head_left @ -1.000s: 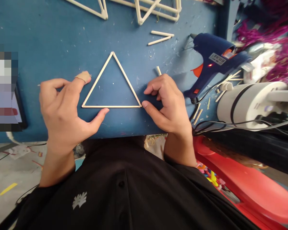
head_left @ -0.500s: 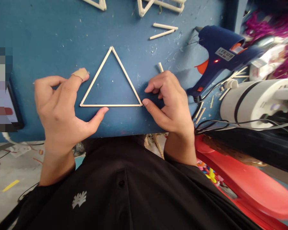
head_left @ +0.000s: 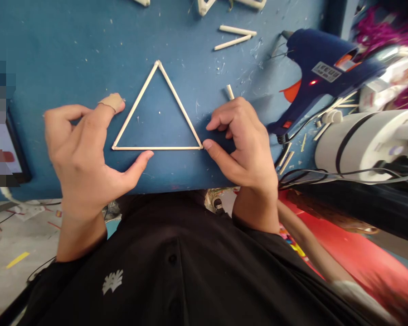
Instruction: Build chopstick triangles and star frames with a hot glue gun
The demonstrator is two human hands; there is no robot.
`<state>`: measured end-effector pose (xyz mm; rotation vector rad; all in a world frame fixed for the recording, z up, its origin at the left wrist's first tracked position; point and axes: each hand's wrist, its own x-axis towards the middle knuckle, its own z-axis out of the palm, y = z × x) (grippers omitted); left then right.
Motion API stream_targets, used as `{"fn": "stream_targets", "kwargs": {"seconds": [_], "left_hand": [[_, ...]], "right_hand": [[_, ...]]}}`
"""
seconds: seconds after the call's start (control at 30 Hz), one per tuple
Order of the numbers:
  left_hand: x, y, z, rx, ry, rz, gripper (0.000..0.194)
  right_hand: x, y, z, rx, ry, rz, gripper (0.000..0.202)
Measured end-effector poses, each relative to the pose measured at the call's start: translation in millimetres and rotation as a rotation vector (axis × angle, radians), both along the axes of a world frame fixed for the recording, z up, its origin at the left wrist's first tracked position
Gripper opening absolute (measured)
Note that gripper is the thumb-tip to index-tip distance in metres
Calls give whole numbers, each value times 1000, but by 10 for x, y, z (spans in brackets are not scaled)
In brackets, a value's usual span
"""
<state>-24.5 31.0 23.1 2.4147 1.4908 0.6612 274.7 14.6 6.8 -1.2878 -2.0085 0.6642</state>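
Newly, another person's arm (head_left: 309, 242) crosses the red surface (head_left: 357, 240), the loosely spread hands (head_left: 83, 147) (head_left: 250, 140) flanking the stick triangle (head_left: 163, 148).

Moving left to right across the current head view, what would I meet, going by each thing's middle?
Dark-framed screen → left hand → triangle of pale sticks → right hand → blue hot glue gun → white cylinder with a black band.

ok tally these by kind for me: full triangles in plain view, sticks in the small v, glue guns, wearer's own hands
Stick triangle: 1
Sticks in the small V: 2
Glue gun: 1
Wearer's hands: 2 (left hand, right hand)
Total: 6
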Motion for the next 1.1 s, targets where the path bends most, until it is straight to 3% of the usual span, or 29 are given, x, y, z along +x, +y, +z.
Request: {"fn": "stream_targets", "kwargs": {"seconds": [0.1,0.33,1.1], "left_hand": [[-4,-8,16,-40,21,2,88],[18,17,-44,64,-11,-2,90],[22,1,-35,33,17,28,89]], "right_hand": [[-5,-9,9,-48,-26,-28,18],[24,-21,13,-143,-64,-52,15],[-3,-23,25,-135,-64,-67,12]]}}
